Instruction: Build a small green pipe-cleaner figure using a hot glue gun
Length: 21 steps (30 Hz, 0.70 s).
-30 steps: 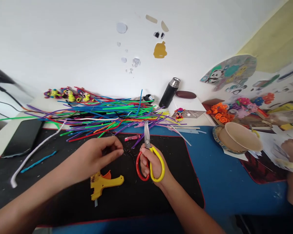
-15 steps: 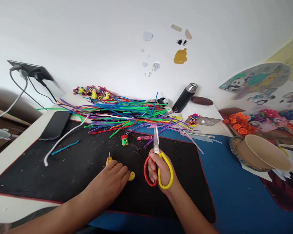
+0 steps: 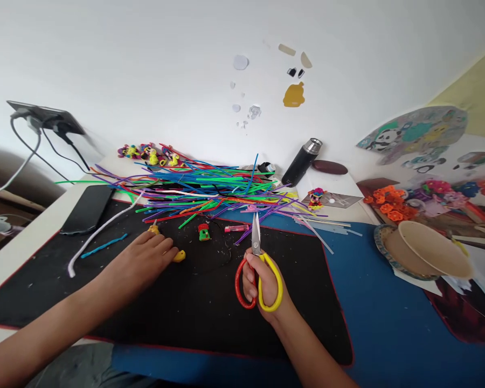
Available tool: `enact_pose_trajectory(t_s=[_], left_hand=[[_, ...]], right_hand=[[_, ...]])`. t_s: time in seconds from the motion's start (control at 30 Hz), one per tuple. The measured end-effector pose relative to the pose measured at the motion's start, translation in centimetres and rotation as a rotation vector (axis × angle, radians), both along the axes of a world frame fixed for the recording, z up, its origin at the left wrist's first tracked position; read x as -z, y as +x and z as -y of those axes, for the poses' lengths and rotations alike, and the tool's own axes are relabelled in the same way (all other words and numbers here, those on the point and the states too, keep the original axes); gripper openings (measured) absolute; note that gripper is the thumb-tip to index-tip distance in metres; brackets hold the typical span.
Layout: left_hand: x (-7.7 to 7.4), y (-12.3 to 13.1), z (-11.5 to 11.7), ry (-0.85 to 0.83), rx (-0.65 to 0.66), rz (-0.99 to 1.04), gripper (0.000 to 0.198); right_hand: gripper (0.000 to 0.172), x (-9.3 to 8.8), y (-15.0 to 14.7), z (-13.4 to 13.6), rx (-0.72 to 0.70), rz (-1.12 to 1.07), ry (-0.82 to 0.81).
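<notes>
My right hand (image 3: pixel 262 281) is wrapped around a pair of scissors (image 3: pixel 256 237) with one red and one yellow handle. Their metal blades point away from me, slightly parted at the tips. On the left of the black mat, my left hand (image 3: pixel 151 256) is closed over a yellow tool with a narrow tip (image 3: pixel 179 256). Only its two ends show; the middle is hidden under my fingers. Between the hands and farther back sits a small red-and-green pipe cleaner figure (image 3: pixel 204 232), with a pink-labelled small item (image 3: pixel 236 228) beside it.
A heap of coloured pipe cleaners (image 3: pixel 210 188) spans the back. A phone (image 3: pixel 88 210), a white cord (image 3: pixel 101 237) and a twisted blue pipe cleaner (image 3: pixel 104 246) lie left. A black flask (image 3: pixel 302 163) leans at the wall; bowls (image 3: pixel 436 248) stand right.
My left hand has moved left and away from me across the mat, taking the yellow tool with it. The right hand keeps the scissors in nearly the same place. The view shifted slightly.
</notes>
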<state>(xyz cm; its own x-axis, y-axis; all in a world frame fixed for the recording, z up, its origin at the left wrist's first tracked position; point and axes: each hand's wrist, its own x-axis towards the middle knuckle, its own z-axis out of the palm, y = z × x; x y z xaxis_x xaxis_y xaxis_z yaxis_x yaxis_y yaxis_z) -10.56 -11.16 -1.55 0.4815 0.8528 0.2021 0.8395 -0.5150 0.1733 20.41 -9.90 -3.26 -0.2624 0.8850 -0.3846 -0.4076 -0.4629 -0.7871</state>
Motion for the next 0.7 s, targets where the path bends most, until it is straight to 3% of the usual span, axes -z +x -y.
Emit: enact_pose_trajectory(t_s=[0.13, 0.23, 0.37, 0.47, 0.7], left_hand=[[-1.2, 2.0, 0.0, -0.097, -0.037, 0.149, 0.023], [-2.0, 5.3, -0.3, -0.222, -0.072, 0.350, 0.033], [-2.1, 8.8, -1.7, -0.408, -0.166, 0.468, 0.036], [-2.2, 10.2, -2.9, -0.520, -0.196, 0.559, 0.036], [-2.7, 12.3, -4.0, -0.656, -0.124, 0.669, 0.037]], right_hand=[[0.042, 0.1, -0.3, 0.0, 0.013, -0.009, -0.017], [0.040, -0.2, -0.6, -0.1, 0.014, -0.010, -0.033], [0.040, -0.8, -0.4, 0.0, 0.019, -0.020, -0.013], [0.039, -1.0, 0.0, -0.1, 0.013, -0.036, 0.007], [0.036, -0.8, 0.8, -0.5, 0.025, -0.048, 0.006]])
